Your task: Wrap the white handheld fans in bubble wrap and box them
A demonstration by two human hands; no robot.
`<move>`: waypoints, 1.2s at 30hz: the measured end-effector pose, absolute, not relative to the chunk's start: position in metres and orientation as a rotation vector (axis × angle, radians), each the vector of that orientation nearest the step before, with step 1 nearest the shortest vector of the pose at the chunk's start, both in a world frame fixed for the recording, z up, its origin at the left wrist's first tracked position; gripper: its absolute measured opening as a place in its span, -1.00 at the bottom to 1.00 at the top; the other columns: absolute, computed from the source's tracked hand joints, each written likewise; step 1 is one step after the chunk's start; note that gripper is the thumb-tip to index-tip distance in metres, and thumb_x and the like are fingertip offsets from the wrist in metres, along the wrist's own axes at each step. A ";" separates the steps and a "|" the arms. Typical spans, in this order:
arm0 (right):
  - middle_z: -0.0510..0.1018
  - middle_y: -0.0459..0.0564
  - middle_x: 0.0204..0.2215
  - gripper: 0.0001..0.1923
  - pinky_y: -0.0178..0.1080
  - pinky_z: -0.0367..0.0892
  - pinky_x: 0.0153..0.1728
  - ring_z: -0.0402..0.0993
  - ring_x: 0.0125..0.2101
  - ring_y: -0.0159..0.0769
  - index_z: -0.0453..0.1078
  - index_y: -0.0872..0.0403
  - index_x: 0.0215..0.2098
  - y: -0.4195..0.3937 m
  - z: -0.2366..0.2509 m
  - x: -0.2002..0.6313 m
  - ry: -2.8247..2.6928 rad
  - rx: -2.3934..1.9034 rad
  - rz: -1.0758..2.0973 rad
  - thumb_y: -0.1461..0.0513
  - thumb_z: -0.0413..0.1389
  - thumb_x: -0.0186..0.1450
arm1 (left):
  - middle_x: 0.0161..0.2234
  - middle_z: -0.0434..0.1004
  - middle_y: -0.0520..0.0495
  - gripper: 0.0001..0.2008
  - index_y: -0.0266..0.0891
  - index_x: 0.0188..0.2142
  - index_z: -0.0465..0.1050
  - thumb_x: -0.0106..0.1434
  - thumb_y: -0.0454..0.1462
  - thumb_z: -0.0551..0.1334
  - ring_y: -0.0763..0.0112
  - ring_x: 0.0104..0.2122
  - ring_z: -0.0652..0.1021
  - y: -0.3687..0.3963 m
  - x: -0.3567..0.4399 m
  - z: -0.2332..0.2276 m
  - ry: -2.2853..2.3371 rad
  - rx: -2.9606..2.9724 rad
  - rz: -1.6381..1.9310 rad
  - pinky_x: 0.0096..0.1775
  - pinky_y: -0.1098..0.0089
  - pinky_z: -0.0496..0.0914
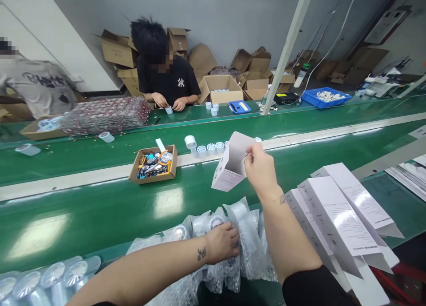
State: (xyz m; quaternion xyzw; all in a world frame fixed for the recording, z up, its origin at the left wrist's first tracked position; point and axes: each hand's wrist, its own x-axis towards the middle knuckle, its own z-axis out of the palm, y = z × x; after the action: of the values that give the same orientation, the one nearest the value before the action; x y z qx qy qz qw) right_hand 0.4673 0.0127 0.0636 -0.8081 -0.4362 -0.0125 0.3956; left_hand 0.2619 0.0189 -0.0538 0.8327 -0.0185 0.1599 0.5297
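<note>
My right hand (261,166) holds a small white carton (231,164) up above the green belt, its top flap open and its mouth tilted toward me. My left hand (222,241) reaches down into a heap of bubble-wrapped round items (248,235) at the near edge, fingers closed around one of the wrapped pieces. A fan of flat, unfolded white cartons (346,212) lies just right of my right forearm.
A small brown box of mixed parts (153,164) sits on the belt (100,208), with a row of white round caps (209,148) behind it. More wrapped items (40,279) lie near left. Across the belt a seated person (164,81) handles a white cup; cardboard boxes and a blue tray (324,97) stand behind.
</note>
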 end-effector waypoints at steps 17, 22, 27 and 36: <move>0.45 0.08 0.01 -0.22 -0.10 0.34 -0.01 0.43 -0.01 -0.12 0.13 0.04 0.16 -0.016 -0.062 0.503 -1.174 -1.756 0.635 0.39 0.17 -0.03 | -0.29 0.45 0.06 -0.39 -0.15 -0.12 0.24 -0.16 -0.17 0.43 0.40 -0.38 0.52 0.096 0.349 0.016 0.801 1.063 0.960 -0.37 0.39 0.44; 0.46 0.03 -0.09 -0.33 -0.21 0.40 -0.27 0.47 -0.12 -0.15 0.12 0.00 0.05 -0.016 -0.073 0.506 -1.072 -1.790 0.656 0.33 0.20 -0.01 | -0.49 0.39 0.09 -0.70 -0.18 -0.44 0.24 0.01 -0.12 0.33 0.41 -0.44 0.47 0.070 0.347 -0.010 1.068 1.897 0.872 -0.36 0.45 0.34; 0.48 -0.06 -0.22 -0.32 -0.18 0.37 -0.24 0.48 -0.25 -0.21 0.08 -0.01 0.06 -0.026 -0.076 0.513 -1.001 -1.797 0.637 0.33 0.19 0.01 | -0.35 0.55 -0.10 -0.81 -0.19 -0.31 0.36 0.10 -0.17 0.25 0.20 -0.31 0.58 0.067 0.367 0.025 1.066 2.424 0.323 -0.32 0.39 0.36; 0.48 -0.01 -0.06 -0.32 -0.21 0.42 -0.21 0.46 -0.07 -0.16 0.16 -0.08 0.05 -0.011 -0.078 0.505 -1.008 -1.725 0.676 0.36 0.21 -0.01 | -0.22 0.61 -0.23 -0.61 -0.23 -0.10 0.42 0.16 -0.05 0.20 0.03 -0.18 0.60 0.078 0.386 0.033 1.350 2.476 -0.037 -0.24 0.26 0.41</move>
State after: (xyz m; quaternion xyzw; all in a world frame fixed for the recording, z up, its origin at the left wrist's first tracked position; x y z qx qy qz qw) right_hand 0.5047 -0.0108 -0.0779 -0.7114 -0.4155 0.2786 0.4937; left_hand 0.3860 0.0784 0.0332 0.8665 0.4727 -0.0128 0.1600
